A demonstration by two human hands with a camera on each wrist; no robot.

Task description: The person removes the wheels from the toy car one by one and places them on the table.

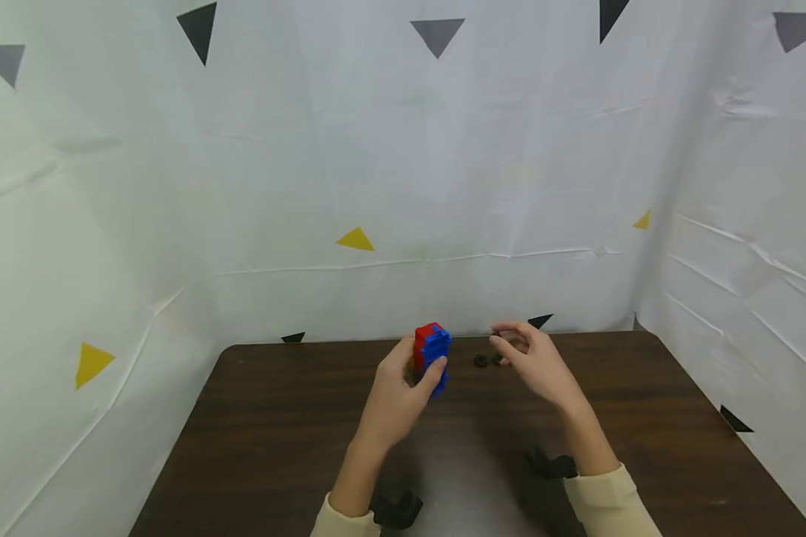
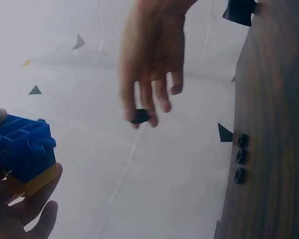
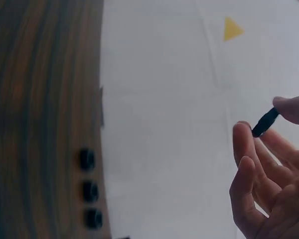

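My left hand grips a small block of stacked bricks, blue and red from the head view, and holds it upright above the far part of the brown table. The left wrist view shows the block's blue top and a yellow layer beneath, resting in the left hand's fingers. Just right of the block, my right hand pinches a small black disc between thumb and forefinger, lifted off the table. The disc hangs from the right hand's fingertips.
Three small black discs lie in a row at the table's far edge by the white backdrop; the row is under my right hand. White sheets with triangle marks wall the table on three sides.
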